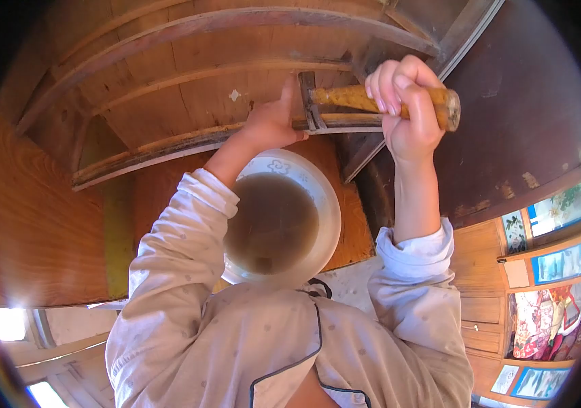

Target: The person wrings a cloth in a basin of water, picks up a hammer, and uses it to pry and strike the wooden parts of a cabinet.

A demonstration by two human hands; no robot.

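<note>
In my right hand (409,102) is the yellow-brown wooden handle of a hammer (345,99), with the fingers wrapped round it near its butt end. The dark hammer head points left and reaches down to the wooden rail (188,147) of an upturned or tilted piece of wooden furniture. My left hand (271,124) lies against that rail, just left of the hammer head. Its index finger stretches up and its thumb points right; the other fingers are mostly hidden. Directly below the left hand is a white basin (330,211) with murky brown water in it.
Curved wooden slats and boards (229,41) fill the top of the view. On the right stands a dark, scuffed panel (521,115). Wooden cabinets (484,313) with pictures and folded red cloth (538,323) are at lower right. Bright windows (6,324) show at lower left.
</note>
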